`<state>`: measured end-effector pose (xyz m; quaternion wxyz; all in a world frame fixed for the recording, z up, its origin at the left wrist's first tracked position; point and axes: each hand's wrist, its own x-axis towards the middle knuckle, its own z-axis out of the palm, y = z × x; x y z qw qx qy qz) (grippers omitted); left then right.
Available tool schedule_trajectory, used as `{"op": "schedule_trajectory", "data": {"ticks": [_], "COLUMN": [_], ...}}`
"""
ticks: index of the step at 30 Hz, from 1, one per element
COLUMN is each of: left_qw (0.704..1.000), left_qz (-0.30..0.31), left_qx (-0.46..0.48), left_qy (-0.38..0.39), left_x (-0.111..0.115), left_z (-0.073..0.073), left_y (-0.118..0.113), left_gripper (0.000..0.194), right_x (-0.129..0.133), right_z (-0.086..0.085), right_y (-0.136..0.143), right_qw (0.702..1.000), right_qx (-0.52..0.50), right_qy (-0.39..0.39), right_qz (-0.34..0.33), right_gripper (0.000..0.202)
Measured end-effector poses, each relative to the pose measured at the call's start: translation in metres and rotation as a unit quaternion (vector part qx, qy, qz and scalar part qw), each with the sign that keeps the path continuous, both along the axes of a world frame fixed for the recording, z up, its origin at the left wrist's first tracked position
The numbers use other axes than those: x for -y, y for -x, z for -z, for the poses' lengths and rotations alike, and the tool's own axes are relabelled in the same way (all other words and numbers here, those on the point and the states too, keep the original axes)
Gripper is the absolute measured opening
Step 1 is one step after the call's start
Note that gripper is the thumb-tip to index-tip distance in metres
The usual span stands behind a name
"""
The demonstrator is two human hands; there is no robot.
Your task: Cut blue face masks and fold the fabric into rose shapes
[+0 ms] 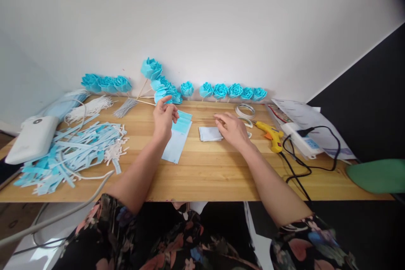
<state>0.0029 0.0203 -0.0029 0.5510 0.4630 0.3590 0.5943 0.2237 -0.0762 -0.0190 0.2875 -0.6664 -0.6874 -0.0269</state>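
We have one view, from a camera worn on the head, looking forward and down over a wooden table (pixel 202 177). Its near edge lies close below us, a white wall (pixel 202 17) rises just behind its far edge, and both forearms reach in from the bottom.

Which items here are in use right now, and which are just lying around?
In use: left hand holding the light blue pleated sheet; right hand on the small white folded piece.

Lying about: yellow glue gun, white tape rolls, blue strip scraps, finished blue paper roses.
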Motion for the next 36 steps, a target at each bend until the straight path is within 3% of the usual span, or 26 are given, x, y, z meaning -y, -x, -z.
{"op": "schedule_trajectory", "data": {"ticks": [6,12,17,22,25,29,32,36], "left_qw": [0.998,0.997,0.998,0.997,0.997,0.997,0.997,0.998], "left_qz": [-0.052,-0.065,-0.052,-0.070,-0.071,-0.064,-0.062,-0.043], "left_qx": [0.040,0.037,0.030,0.022,0.028,0.036,0.016,-0.015], "left_qy": [0.008,-0.001,-0.015,-0.027,-0.024,-0.031,-0.041,-0.054], "left_x": [-0.011,-0.015,-0.013,-0.015,-0.015,-0.014,-0.013,-0.006], "left_z": [0.001,0.013,0.019,0.015,0.014,0.017,0.018,0.014], "left_y": [0.009,0.006,0.000,0.002,0.004,0.003,0.001,-0.004], "left_gripper": [0.035,0.031,0.026,0.026,0.026,0.026,0.025,0.029], "right_x": [-0.002,-0.018,-0.038,-0.045,-0.048,-0.054,-0.053,-0.040], "right_z": [-0.012,-0.026,-0.013,0.005,0.008,0.001,-0.018,-0.051], "right_y": [0.018,0.065,0.098,0.109,0.104,0.083,0.063,0.042], "right_qw": [0.997,0.981,0.978,0.977,0.985,0.990,0.967,0.937], "right_qx": [0.004,0.064,0.106,0.136,0.081,-0.084,-0.238,-0.333], "right_qy": [0.025,0.094,0.116,0.132,0.125,0.094,0.054,0.016], "right_qz": [-0.069,-0.157,-0.136,-0.093,-0.088,-0.058,-0.077,-0.104], "right_gripper": [0.030,0.030,0.027,0.023,0.026,0.020,0.016,0.016]}}
